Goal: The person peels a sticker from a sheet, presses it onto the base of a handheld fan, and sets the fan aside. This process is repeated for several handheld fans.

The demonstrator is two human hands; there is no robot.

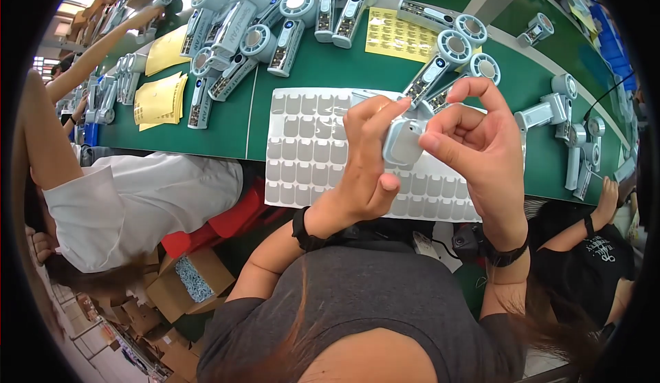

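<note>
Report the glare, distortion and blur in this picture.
Head view: fisheye bending curves the green table at right, inside a black rim; head view: glare whitens one fan's silver disc and glints faintly off the grey sticker sheet; head view: the left hand and right hand look fairly sharp, while loose hair low at right looks soft.

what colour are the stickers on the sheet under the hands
The stickers are plain grey, best seen in the head view.

Pale-blue handheld fans (284,47), green tabletop (227,132), white sheet (309,91) gridded with grey stickers (289,150), yellow label sheets (395,36)
</note>
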